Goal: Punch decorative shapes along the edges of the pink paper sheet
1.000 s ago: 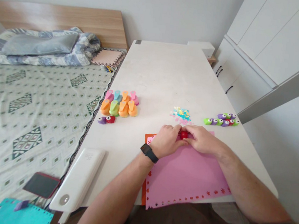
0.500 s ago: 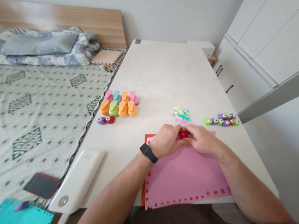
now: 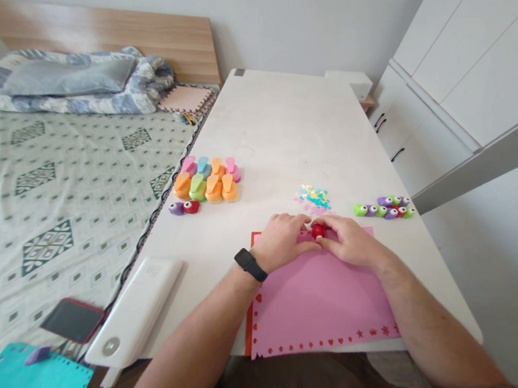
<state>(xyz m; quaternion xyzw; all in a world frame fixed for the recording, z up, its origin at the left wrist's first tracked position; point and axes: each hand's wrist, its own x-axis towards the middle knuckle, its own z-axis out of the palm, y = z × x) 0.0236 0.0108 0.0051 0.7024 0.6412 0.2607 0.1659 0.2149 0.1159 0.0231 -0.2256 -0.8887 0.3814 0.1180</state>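
A pink foam sheet (image 3: pixel 321 298) with small shapes punched along its near edge lies on the white table (image 3: pixel 287 128), over an orange sheet (image 3: pixel 247 326). At the sheet's far edge sits a small red punch (image 3: pixel 318 230). My right hand (image 3: pixel 352 241) has its fingers closed on the punch. My left hand (image 3: pixel 281 241), a black watch on its wrist, rests on the pink sheet just left of the punch, its fingers curled and touching it. A small pile of coloured cut-outs (image 3: pixel 313 198) lies just beyond the hands.
Larger orange, pink, green and blue punches (image 3: pixel 207 179) stand at the table's left, with a purple and a red small punch (image 3: pixel 184 207) in front. A row of small punches (image 3: pixel 384 207) lies right. A white box (image 3: pixel 136 311), a phone (image 3: pixel 73 320) and a bed sit left.
My left hand has shifted slightly left on the sheet, uncovering more of the red punch. The pink sheet has slid a little. My right hand has stayed on the punch.
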